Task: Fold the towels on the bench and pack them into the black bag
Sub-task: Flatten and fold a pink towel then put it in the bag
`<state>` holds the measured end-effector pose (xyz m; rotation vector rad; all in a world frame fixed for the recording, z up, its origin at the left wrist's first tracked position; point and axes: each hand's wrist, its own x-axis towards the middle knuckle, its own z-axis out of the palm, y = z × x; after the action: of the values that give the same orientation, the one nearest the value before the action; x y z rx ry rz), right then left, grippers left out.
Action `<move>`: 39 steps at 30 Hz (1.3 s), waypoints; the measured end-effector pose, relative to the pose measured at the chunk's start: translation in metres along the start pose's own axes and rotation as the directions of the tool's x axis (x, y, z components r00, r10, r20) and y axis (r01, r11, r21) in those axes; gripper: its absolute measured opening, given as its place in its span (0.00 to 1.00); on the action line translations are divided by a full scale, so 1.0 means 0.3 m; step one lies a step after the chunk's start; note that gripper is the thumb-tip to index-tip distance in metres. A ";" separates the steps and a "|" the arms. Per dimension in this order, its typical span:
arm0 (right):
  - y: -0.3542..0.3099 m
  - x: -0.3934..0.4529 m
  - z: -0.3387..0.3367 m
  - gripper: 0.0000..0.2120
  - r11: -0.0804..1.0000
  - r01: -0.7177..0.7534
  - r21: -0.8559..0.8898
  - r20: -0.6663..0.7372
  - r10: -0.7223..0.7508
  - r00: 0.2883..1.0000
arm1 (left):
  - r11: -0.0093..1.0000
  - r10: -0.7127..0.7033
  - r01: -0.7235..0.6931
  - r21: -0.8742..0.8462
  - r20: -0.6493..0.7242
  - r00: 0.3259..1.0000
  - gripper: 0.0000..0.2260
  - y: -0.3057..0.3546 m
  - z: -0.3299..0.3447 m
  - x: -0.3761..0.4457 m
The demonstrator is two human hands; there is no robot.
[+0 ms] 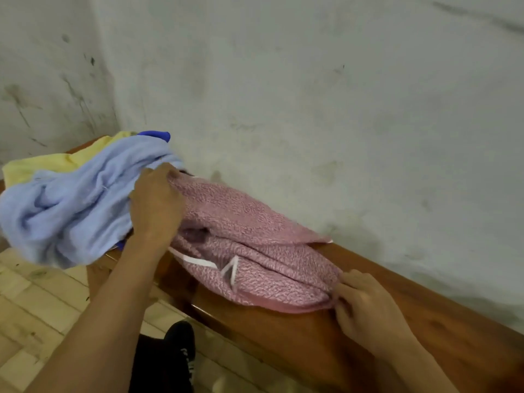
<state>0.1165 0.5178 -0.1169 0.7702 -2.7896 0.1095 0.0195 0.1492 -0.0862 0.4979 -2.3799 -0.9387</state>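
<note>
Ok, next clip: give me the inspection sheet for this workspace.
Surface: wooden bench against the wall, bare at the right end.
Job's things: pink towel crumpled on the bench; light blue towel and yellow towel heaped at the left end; black bag not seen.
Clutter: dark blue item behind the heap.
Grippers: left hand and right hand each grip the pink towel.
Cables: nothing seen.
Surroundings: stained wall, tiled floor.

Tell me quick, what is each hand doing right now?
Left hand: fingers curled, gripping the far end of the pink towel.
Right hand: fingers curled, pinching the pink towel's near end on the bench.
</note>
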 end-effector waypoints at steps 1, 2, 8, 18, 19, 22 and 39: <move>0.019 -0.021 -0.004 0.05 0.999 -0.046 -0.009 0.019 0.046 0.999 | 0.998 0.014 -0.018 0.065 0.058 0.998 0.09 -0.007 0.001 -0.009; 0.030 -0.042 -0.004 0.07 0.996 -0.081 -0.033 0.018 0.082 0.997 | 0.992 0.022 -0.038 0.122 0.128 0.991 0.06 -0.005 0.002 -0.028; -0.083 -0.060 0.007 0.15 0.980 -0.160 0.122 -0.132 0.176 0.975 | 0.855 0.295 -0.415 0.309 0.369 0.882 0.08 0.055 0.045 -0.133; -0.105 -0.064 0.041 0.22 0.902 -0.327 0.284 -0.079 0.361 0.929 | 0.879 0.260 -0.466 0.102 0.717 0.647 0.27 0.127 0.106 -0.186; -0.084 -0.074 0.034 0.25 0.886 -0.382 0.264 -0.080 0.415 0.906 | 0.903 0.239 -0.422 0.077 0.727 0.643 0.25 0.140 0.105 -0.192; -0.051 -0.093 0.007 0.26 0.831 -0.550 0.083 -0.100 0.556 0.825 | 0.879 0.261 -0.473 0.054 0.777 0.573 0.20 0.171 0.108 -0.213; -0.051 -0.113 0.024 0.30 0.822 -0.520 0.233 0.236 0.471 0.850 | 0.694 0.191 -0.585 0.420 0.676 0.712 0.20 0.251 0.110 -0.311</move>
<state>0.1510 0.5204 -0.1323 0.0728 -3.1111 0.5841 0.0633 0.2657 -0.0847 -0.1875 -3.1801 -0.0512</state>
